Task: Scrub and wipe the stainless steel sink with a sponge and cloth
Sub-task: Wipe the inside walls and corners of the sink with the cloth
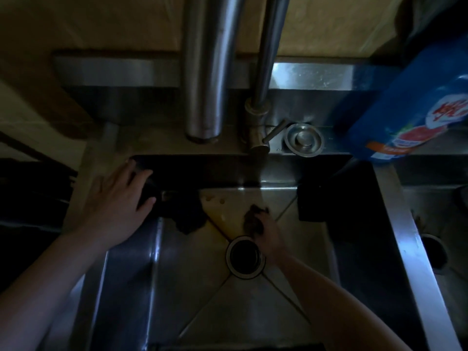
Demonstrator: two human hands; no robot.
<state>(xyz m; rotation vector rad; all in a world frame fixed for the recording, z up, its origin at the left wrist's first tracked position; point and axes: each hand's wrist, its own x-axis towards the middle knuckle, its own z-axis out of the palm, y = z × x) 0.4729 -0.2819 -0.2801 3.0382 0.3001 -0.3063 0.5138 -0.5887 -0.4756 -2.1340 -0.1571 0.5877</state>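
Setting: dim kitchen, and we look straight down into a stainless steel sink [395, 224], with the round drain [245, 257] at mid-basin.
Right hand [268, 236]: down on the basin floor, just off the drain's rim at 1 o'clock, fingers bent and clamped over the sponge.
Sponge [253, 216]: a dark brownish wad, pressed to the steel at 12 o'clock from the drain.
Left hand [119, 198]: at 10 o'clock on the sink's left rim, fingers straight and spread apart, tips reaching over the edge.
Cloth [187, 216]: a dark heap at 11 o'clock, in the basin's far-left corner, just beside the left fingertips.
Ledge: the faucet [207, 72] rises at 12 o'clock, and a metal stopper [303, 140] sits at 1 o'clock.
Far right: a blue detergent bag [410, 110] at 2 o'clock.
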